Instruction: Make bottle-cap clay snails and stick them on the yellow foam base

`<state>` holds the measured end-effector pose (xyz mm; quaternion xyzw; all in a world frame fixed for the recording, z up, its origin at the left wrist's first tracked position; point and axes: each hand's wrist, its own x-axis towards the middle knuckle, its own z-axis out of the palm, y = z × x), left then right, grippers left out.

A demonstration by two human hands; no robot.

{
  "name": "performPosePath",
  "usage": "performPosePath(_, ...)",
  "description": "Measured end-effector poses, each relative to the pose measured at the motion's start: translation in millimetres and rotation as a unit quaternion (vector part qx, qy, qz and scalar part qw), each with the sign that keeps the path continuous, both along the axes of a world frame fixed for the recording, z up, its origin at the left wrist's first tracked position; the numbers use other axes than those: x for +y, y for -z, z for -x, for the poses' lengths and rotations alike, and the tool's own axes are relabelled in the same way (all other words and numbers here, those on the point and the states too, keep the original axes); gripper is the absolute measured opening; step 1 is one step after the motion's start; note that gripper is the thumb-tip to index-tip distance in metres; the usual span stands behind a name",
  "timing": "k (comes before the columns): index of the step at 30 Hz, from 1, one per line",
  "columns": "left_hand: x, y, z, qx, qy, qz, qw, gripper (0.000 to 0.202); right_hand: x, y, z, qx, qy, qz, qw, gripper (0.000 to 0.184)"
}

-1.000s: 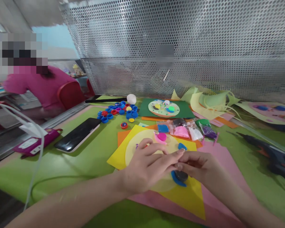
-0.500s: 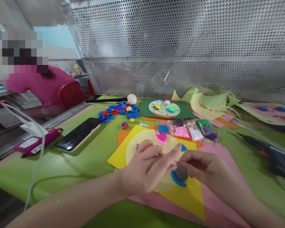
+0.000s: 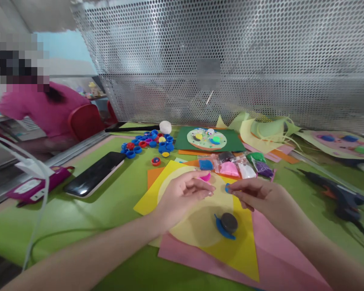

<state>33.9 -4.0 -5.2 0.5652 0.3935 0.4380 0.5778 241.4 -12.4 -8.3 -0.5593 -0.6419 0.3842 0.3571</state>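
My right hand (image 3: 257, 194) is over the right side of a pale yellow paper circle (image 3: 197, 230), thumb and forefinger closed on a small piece of blue clay (image 3: 227, 188). My left hand (image 3: 185, 192) hovers above the circle's middle, its fingers curled and the thumb close to a fingertip; anything between them is too small to make out. A pink clay piece (image 3: 205, 177) shows just past the left fingers. Lower on the circle lies a dark round cap (image 3: 229, 222) with a curved blue clay strip (image 3: 225, 231) along its edge. The circle rests on a bright yellow sheet (image 3: 245, 252).
Behind stand bags of coloured clay (image 3: 229, 169), several bottle caps (image 3: 153, 141) and a decorated circle on a green card (image 3: 180, 139). A phone (image 3: 94, 176) and a purple power strip (image 3: 38, 188) lie left, a glue gun (image 3: 336, 194) right. A person (image 3: 45, 109) sits far left.
My left hand has curled its fingers and drawn away from the right. My right hand has moved up from the dark cap to the blue clay piece, uncovering the cap.
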Motion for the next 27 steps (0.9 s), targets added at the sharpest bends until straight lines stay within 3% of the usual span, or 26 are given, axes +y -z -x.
performPosePath(4,-0.1,4.2,1.9,0.003,0.008,-0.010,1.000,0.036,0.0,-3.8,4.7,-0.026,0.002,-0.023,0.999,0.017)
performPosePath(10,-0.9,3.7,0.6,-0.001,0.011,0.004,1.000,0.033,2.8,-4.8,4.5,-0.171,0.015,-0.074,0.982,0.011)
performPosePath(16,-0.5,3.1,1.6,0.017,0.024,-0.008,1.000,0.032,4.7,3.6,-2.0,-0.264,0.027,-0.123,0.956,0.028)
performPosePath(18,-0.5,3.8,2.5,0.035,0.027,-0.027,0.999,0.033,6.4,6.0,-4.1,-0.315,0.032,-0.153,0.936,0.034)
performPosePath(23,-1.4,6.1,3.0,0.056,0.033,-0.028,0.997,0.030,11.8,14.0,-5.2,-0.475,-0.019,-0.247,0.845,0.042)
performPosePath(27,-1.6,7.1,2.3,0.055,0.031,-0.021,0.998,0.030,12.2,19.6,-3.9,-0.495,-0.073,-0.250,0.829,0.059)
